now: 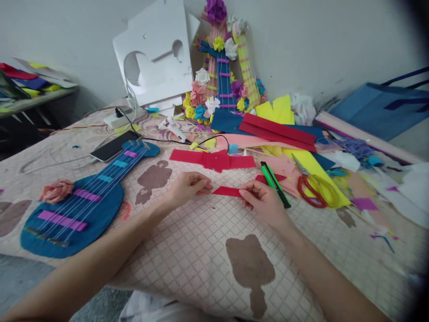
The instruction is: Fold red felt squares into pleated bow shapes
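A short red strip point(228, 192), paper or felt, is held level just above the table in front of me. My right hand point(263, 201) pinches its right end between thumb and fingers. At the strip's left tip, my left hand point(191, 188) has its fingers drawn together; whether they grip the tip I cannot tell. Just beyond the hands lies a red bow-like piece point(216, 161) with long flat ends. A green utility knife point(275, 184) rests beside my right hand, with another red scrap point(268, 179) partly under it.
A blue model guitar point(83, 210) with a pink flower lies at left near a phone point(112, 146). Behind are a glue gun point(174, 129) with its cord, and red folded sheets point(278, 132). Scissors point(311, 190) and scraps lie right. Decorated guitars point(226, 80) stand against the wall.
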Action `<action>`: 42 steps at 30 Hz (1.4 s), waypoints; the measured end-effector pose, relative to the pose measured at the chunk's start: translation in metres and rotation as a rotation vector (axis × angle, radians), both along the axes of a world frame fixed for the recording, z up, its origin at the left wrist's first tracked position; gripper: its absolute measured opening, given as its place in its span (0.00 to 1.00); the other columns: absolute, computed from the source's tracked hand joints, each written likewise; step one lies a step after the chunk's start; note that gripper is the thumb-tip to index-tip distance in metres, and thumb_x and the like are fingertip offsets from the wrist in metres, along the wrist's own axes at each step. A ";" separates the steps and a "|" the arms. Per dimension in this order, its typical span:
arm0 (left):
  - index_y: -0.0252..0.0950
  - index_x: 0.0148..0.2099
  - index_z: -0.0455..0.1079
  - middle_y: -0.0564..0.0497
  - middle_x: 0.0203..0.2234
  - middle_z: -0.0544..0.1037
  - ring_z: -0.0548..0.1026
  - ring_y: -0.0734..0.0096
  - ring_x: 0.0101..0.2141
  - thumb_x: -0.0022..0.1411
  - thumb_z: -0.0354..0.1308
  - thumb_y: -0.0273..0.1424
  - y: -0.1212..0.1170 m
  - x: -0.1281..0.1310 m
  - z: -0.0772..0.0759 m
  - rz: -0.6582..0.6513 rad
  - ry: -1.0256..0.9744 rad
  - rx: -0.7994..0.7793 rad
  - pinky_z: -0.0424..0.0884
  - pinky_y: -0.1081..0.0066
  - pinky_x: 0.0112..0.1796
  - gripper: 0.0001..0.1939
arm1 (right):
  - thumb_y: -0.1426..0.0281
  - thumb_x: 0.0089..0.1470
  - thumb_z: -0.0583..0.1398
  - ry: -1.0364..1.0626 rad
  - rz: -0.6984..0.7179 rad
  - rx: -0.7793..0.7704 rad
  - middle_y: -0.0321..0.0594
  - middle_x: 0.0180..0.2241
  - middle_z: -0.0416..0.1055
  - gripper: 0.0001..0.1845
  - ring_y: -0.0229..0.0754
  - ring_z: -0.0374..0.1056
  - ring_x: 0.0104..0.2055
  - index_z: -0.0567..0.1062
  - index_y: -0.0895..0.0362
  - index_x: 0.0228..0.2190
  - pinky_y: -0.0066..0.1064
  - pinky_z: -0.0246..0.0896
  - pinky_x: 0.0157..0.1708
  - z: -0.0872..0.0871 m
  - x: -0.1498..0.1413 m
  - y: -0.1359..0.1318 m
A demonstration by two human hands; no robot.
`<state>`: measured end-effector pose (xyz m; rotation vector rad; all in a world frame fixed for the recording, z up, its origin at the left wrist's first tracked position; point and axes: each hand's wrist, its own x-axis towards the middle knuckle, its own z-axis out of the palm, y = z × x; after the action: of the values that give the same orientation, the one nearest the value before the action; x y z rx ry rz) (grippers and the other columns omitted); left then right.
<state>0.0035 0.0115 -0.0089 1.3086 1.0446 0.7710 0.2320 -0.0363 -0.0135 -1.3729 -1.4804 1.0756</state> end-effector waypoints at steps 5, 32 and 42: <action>0.33 0.43 0.72 0.47 0.35 0.79 0.76 0.70 0.35 0.60 0.56 0.34 -0.006 0.015 0.010 -0.130 0.268 0.422 0.72 0.72 0.34 0.12 | 0.63 0.54 0.60 -0.056 0.090 0.037 0.32 0.21 0.68 0.08 0.35 0.65 0.22 0.71 0.56 0.31 0.28 0.58 0.22 0.002 -0.004 -0.004; 0.31 0.25 0.68 0.55 0.16 0.66 0.60 0.82 0.18 0.58 0.54 0.29 0.056 0.158 0.028 -0.250 0.263 0.355 0.55 0.78 0.19 0.11 | 0.62 0.49 0.59 -0.990 -0.253 0.183 0.44 0.32 0.74 0.15 0.49 0.70 0.32 0.62 0.55 0.37 0.33 0.55 0.25 -0.002 0.091 0.018; 0.32 0.23 0.69 0.51 0.19 0.72 0.70 0.74 0.24 0.54 0.56 0.27 0.066 0.171 0.002 -0.166 0.546 0.450 0.63 0.76 0.25 0.08 | 0.65 0.45 0.59 -0.831 -0.461 0.210 0.36 0.26 0.70 0.15 0.44 0.68 0.27 0.62 0.53 0.36 0.31 0.54 0.24 0.017 0.112 0.019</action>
<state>0.1745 0.0778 -0.0068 2.0416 1.2038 0.5469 0.3443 -0.0176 0.0032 -1.9898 -1.6301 0.0238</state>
